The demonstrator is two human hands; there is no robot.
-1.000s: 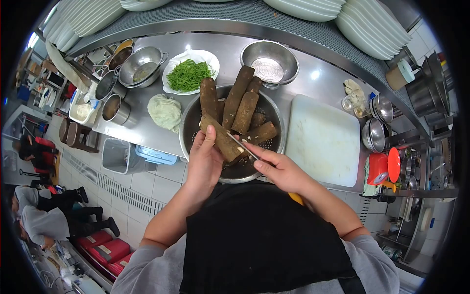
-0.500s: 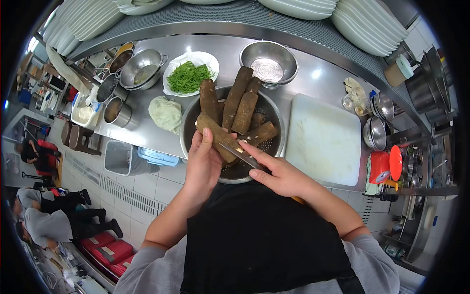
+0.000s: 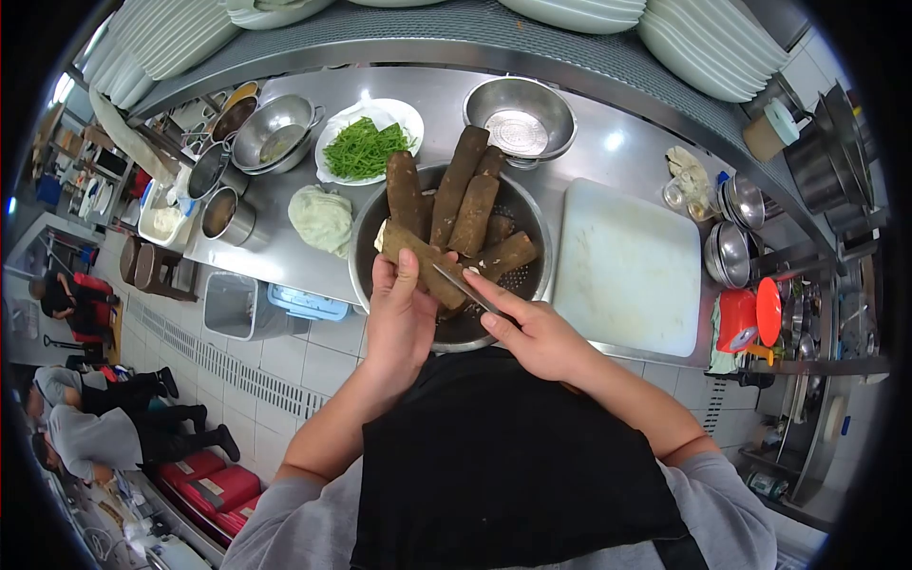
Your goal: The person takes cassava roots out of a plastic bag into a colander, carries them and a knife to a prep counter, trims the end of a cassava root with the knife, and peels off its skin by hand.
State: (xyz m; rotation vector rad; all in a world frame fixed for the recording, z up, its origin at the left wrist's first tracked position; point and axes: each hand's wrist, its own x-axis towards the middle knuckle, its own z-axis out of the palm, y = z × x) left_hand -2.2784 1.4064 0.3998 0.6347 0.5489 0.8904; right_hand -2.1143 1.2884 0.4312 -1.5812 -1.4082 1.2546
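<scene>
My left hand (image 3: 399, 309) is closed round a thick brown-skinned yam (image 3: 410, 251), held slanting over a metal colander (image 3: 357, 249). Pale flesh shows at the yam's upper left end. In my right hand (image 3: 540, 334) is a knife (image 3: 486, 303), its blade lying against the yam's lower part. The right index finger stretches along the blade towards the yam. Several more unpeeled yams (image 3: 460, 188) stand and lean in the colander behind my hands. Part of the colander's holed bottom shows to the right.
A white cutting board (image 3: 627, 271) lies right of the colander. Behind are a plate of green stalks (image 3: 367, 150) and a metal bowl (image 3: 522, 114). A pale cloth (image 3: 320, 220) lies to the left. Stacked plates (image 3: 712, 47) sit on the overhead shelf; people (image 3: 95, 432) are at far left.
The knife and right hand have shifted slightly up and left along the yam. My left hand keeps its hold, with the yam moved slightly left.
</scene>
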